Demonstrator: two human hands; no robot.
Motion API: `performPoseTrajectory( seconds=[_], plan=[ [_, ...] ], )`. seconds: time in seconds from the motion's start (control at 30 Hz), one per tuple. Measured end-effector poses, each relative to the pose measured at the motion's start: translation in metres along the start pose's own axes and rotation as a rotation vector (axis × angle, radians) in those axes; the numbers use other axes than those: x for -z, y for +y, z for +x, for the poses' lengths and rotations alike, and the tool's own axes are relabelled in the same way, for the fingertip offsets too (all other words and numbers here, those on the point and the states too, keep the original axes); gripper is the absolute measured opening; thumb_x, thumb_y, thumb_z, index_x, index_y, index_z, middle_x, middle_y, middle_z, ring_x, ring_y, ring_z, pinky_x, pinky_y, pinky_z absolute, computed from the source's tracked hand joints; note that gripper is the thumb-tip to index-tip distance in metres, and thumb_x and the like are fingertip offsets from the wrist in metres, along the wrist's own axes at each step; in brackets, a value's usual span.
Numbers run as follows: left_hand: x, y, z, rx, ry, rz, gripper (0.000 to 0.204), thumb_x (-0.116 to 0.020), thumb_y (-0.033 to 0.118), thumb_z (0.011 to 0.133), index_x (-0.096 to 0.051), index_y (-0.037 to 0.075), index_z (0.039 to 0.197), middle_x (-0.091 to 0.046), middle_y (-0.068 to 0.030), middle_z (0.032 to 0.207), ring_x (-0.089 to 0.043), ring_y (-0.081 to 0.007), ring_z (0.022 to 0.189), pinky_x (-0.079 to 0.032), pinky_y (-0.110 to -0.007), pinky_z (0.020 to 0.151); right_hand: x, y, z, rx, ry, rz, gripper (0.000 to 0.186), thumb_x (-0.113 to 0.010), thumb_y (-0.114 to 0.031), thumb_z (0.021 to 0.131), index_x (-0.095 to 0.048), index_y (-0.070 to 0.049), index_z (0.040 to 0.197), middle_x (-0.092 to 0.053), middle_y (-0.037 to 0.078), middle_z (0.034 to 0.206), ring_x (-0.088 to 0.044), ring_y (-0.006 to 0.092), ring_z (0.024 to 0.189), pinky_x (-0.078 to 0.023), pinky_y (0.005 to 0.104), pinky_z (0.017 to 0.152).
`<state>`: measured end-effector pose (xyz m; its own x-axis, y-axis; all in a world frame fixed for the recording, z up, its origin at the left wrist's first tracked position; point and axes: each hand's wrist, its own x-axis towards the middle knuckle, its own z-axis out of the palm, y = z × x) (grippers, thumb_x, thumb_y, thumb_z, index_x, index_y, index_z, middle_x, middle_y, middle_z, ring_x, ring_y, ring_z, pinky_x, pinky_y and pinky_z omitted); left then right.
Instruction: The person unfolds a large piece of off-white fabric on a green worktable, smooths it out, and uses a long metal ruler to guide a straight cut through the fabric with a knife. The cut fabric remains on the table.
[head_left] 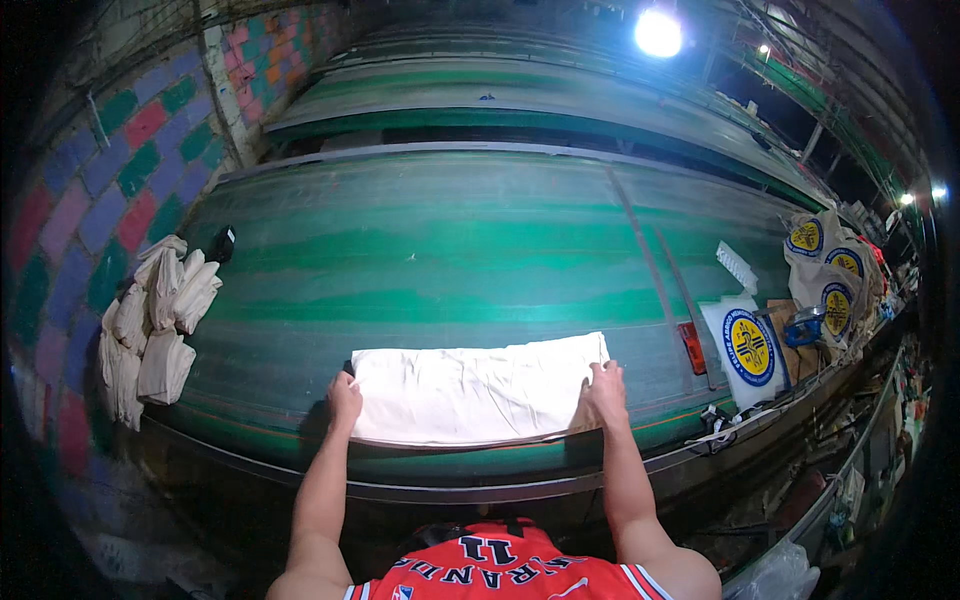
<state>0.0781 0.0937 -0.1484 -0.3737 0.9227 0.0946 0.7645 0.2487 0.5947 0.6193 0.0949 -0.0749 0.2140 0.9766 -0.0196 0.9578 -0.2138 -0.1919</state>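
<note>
A folded white cloth [478, 390] lies crosswise near the front edge of a long green table [420, 240], its surface creased. My left hand [346, 398] is closed on its left end, fingertips at the upper left corner. My right hand [607, 393] grips the right end near the upper right corner, with the fingers curled at the fabric. Both forearms reach in from the lower edge.
Stacks of folded cream cloths [160, 330] and a black object [223, 243] lie at left beside a painted block wall [120, 180]. At right are printed sheets [745, 355], printed fabrics [840, 270], a red-orange tool [690, 347], a white tray [736, 265] and a blue item [803, 325].
</note>
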Motion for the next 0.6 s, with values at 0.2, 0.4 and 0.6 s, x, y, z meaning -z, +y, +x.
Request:
performPoseTrajectory(
  seconds=[0.2, 0.4, 0.6],
  plan=[
    [0.071, -0.013, 0.015, -0.022, 0.277, 0.130, 0.003, -0.059, 0.000, 0.085, -0.057, -0.001, 0.087, -0.059, -0.0209, 0.088, -0.059, -0.0420, 0.084, -0.046, -0.050, 0.076, -0.037, 0.027, 0.020, -0.155, -0.058, 0.200, 0.032, -0.072, -0.023, 0.081, -0.066, -0.005, 0.106, -0.061, 0.023, 0.108, -0.059, 0.0430, 0.103, -0.051, 0.0512, 0.086],
    [0.100, -0.040, 0.000, 0.180, 0.279, 0.398, 0.011, -0.058, 0.008, 0.092, -0.059, -0.003, 0.093, -0.056, -0.0243, 0.106, -0.060, -0.0436, 0.094, -0.048, -0.050, 0.082, -0.059, -0.015, -0.017, 0.244, 0.074, 0.351, 0.035, -0.072, -0.031, 0.084, -0.065, -0.003, 0.102, -0.064, 0.020, 0.093, -0.062, 0.0407, 0.088, -0.050, 0.0482, 0.080],
    [0.093, -0.051, -0.005, 0.607, -0.450, 0.126, 0.025, -0.063, 0.017, 0.090, -0.065, -0.007, 0.094, -0.068, -0.0220, 0.081, -0.069, -0.0315, 0.070, -0.055, -0.042, 0.056, -0.048, -0.044, -0.010, -0.040, -0.135, 0.285, 0.041, -0.071, -0.036, 0.083, -0.064, 0.002, 0.097, -0.067, 0.029, 0.097, -0.064, 0.0465, 0.094, -0.052, 0.0483, 0.083]
  ],
)
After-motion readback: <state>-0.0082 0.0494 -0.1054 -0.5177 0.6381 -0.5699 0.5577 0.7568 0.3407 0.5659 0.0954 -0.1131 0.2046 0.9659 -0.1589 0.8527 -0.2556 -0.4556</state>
